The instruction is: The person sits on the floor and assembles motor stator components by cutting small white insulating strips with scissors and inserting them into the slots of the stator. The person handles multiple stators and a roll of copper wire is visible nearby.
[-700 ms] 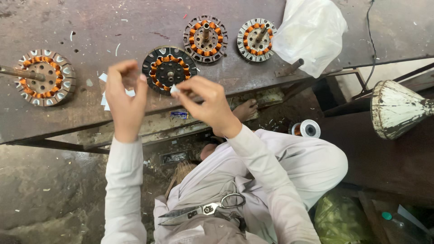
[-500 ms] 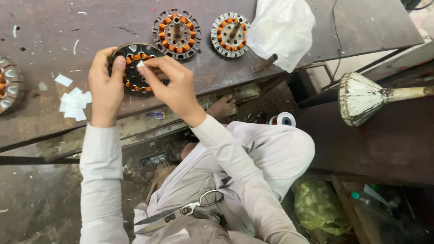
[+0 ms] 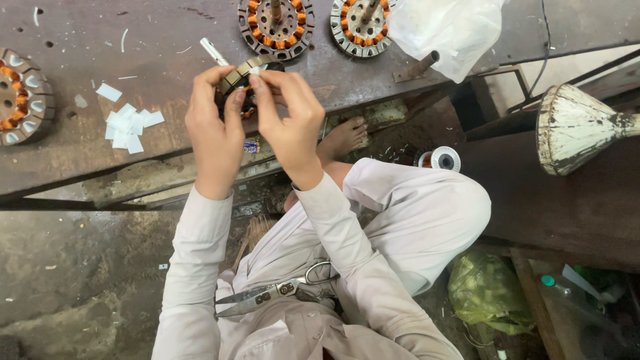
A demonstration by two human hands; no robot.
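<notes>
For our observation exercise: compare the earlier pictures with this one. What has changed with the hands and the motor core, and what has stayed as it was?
The motor core has been lifted off the bench and tilted on edge. The left hand grips it now, and the right hand pinches at its top. The two other cores, the paper slips and the scissors on the lap stayed put.

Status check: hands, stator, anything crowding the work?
Left hand and right hand both gripping the stator, lifted at bench edge. Paper slips lie left, scissors in lap. Nothing blocking.
</notes>
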